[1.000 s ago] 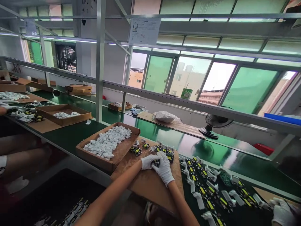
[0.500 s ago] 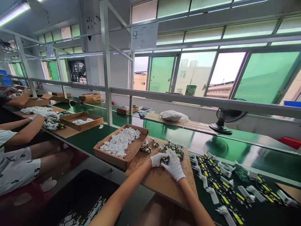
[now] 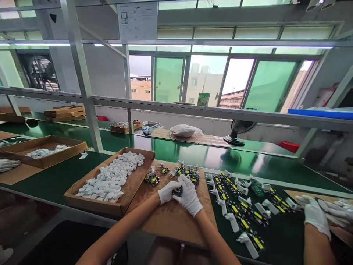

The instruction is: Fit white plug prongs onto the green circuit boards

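Note:
Both my hands wear white gloves and meet over a brown cardboard sheet [image 3: 171, 217]. My left hand [image 3: 167, 191] and my right hand [image 3: 189, 195] are closed together round a small circuit board [image 3: 178, 191] with yellow and black parts. Just beyond them lie several more loose circuit boards [image 3: 190, 173]. To the left stands a cardboard tray of white plastic caps [image 3: 110, 180].
Rows of boards with white plugs [image 3: 239, 209] lie on the green belt [image 3: 193, 156] to the right. A co-worker's gloved hands [image 3: 320, 213] work at the right edge; another gloved hand [image 3: 7, 164] shows far left beside a second tray [image 3: 41, 151]. A fan [image 3: 238, 129] stands behind.
The view has swung to the right and down; the co-worker on the left has left view and a co-worker's hands on the right have come in. My hands stay together on the board.

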{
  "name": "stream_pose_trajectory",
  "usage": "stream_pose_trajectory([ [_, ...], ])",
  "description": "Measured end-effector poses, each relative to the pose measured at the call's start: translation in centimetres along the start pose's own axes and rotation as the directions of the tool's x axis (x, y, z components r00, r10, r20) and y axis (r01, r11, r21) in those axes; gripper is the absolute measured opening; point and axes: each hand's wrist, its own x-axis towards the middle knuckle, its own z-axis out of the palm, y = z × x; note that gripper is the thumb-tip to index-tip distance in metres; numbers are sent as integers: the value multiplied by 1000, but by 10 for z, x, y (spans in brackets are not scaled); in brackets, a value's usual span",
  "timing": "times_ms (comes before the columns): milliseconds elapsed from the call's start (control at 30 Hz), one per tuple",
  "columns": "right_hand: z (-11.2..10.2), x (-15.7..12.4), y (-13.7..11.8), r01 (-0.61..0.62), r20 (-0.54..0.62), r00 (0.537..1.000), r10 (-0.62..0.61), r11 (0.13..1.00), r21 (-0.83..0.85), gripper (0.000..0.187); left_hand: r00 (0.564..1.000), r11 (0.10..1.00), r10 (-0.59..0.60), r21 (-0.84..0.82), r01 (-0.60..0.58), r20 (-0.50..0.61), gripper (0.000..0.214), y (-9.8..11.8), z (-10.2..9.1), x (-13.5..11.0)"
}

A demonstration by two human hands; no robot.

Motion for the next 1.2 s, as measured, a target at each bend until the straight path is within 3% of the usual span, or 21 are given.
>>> stream_pose_trajectory([
  [300,-5,1,-6,-39,77,996,36,998,42,79,1000,1000,-3,-2,3,3,36,-4,-2,5],
  [467,0,-4,-3,-68,57,996,63,994,89,84,998,999,-45,-16,46,43,34,0,-3,-1],
  [567,0,-4,-3,-112,53,993,107,988,109,82,985,989,-137,-36,141,102,36,5,-3,-2],
  [667,-4,0,-5,-166,70,985,158,976,138,74,947,948,-254,-145,284,199,52,9,-4,3],
  [767,-7,4,-6,-186,91,981,173,970,159,74,925,899,-299,-255,355,233,62,11,-4,10],
  [1067,1,1,-3,-223,66,975,214,955,195,75,910,862,-327,-314,398,257,52,7,-9,15],
  [1200,-4,2,-2,-239,69,971,229,945,225,71,911,844,-357,-346,409,205,31,5,-9,18],
])
